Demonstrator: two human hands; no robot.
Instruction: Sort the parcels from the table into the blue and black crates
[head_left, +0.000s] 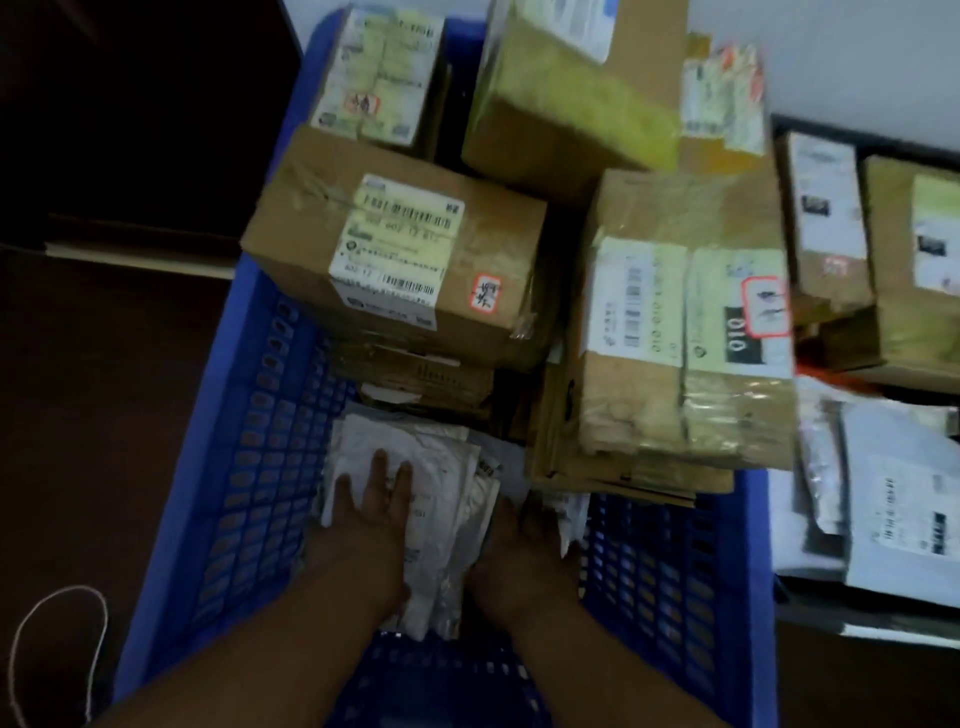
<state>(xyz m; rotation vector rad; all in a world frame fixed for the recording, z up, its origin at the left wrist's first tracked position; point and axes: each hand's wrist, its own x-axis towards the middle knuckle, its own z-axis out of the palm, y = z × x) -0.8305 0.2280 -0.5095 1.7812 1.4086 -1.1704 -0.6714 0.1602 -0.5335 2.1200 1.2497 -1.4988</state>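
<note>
1. blue crate (249, 467) holds stacked cardboard parcels (395, 260).
2. left hand (369, 525) lies flat, fingers spread, on white soft parcels (447, 483) at the crate's bottom.
3. right hand (524, 551) reaches beside them; grip unclear.
4. more parcels (898, 493) lie outside, right.

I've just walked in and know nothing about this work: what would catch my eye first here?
A big blue crate fills the middle, stacked with taped cardboard boxes bearing shipping labels. Near its front, both hands, left and right, press on a pile of white mailer bags. More parcels lie at the right.
</note>
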